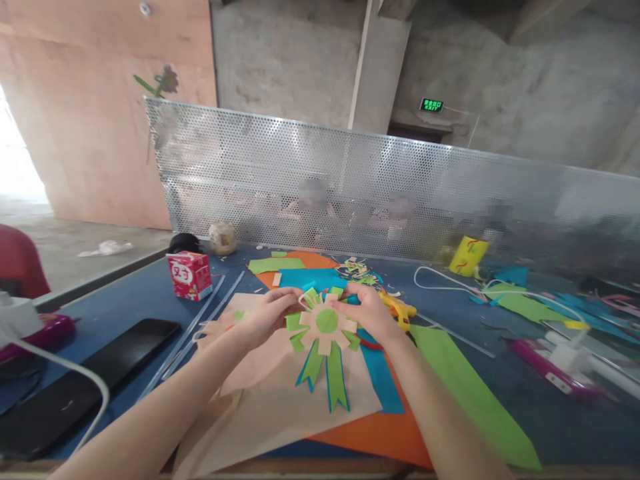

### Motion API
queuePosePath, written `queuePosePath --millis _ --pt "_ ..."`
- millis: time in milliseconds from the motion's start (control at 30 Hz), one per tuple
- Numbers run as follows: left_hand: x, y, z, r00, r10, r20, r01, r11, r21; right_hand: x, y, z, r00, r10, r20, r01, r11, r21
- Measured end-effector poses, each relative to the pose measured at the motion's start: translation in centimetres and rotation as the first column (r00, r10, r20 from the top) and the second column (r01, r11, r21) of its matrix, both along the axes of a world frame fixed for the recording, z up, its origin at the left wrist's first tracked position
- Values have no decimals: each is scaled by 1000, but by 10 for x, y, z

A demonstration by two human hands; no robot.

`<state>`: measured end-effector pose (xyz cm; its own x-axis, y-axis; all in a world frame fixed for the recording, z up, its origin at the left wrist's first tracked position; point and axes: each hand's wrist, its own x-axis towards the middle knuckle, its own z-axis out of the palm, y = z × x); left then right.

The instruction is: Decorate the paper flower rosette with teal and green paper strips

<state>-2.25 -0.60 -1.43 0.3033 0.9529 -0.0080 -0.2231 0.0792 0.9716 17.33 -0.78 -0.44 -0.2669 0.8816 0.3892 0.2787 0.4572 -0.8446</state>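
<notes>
Both hands hold a flower-shaped rosette (327, 321) above the middle of the table. It has a round green centre, beige and green petals, and two green ribbon tails edged in blue hanging down. My left hand (273, 312) grips its upper left edge, fingertips partly hidden behind the petals. On the upper right, my right hand (367, 311) pinches the rim, with the thumb on the front. Beneath it lies a large beige sheet (290, 407), over blue and orange (380, 437) sheets. A yellow tool, seemingly a glue gun (399, 310), rests beside my right hand.
A red box (189, 275), a black phone-like slab (95, 383) and clear sticks (200, 327) occupy the left. Green sheets (470, 393), a yellow roll (469, 256), cables and a purple power strip (555, 370) lie right. A perforated metal screen (280, 180) borders the back; people sit behind.
</notes>
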Motion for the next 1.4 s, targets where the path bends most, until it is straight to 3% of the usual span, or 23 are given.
queuePosePath --millis 133,433,700,867,1033,1400 --pt "-1 -2 1 995 -76 61 74 997 27 0 1 0 999 -37 19 36 999 18" --pt "10 -7 -1 1000 2 -17 0 992 123 -1 6 -3 999 -42 15 42 999 5" --pt "3 0 -4 991 133 -29 -128 985 119 3 8 -5 974 40 -225 -95 966 -240" --pt "-1 4 -2 976 216 -4 -214 969 122 7 10 -10 961 -12 -277 -101 916 -388" --pt "-4 7 -2 964 260 57 -265 958 108 7 12 -10 953 38 -301 -144 930 -337" --pt "-3 11 -8 969 227 96 -236 966 103 6 14 -10 952 -20 -305 -71 956 -283"
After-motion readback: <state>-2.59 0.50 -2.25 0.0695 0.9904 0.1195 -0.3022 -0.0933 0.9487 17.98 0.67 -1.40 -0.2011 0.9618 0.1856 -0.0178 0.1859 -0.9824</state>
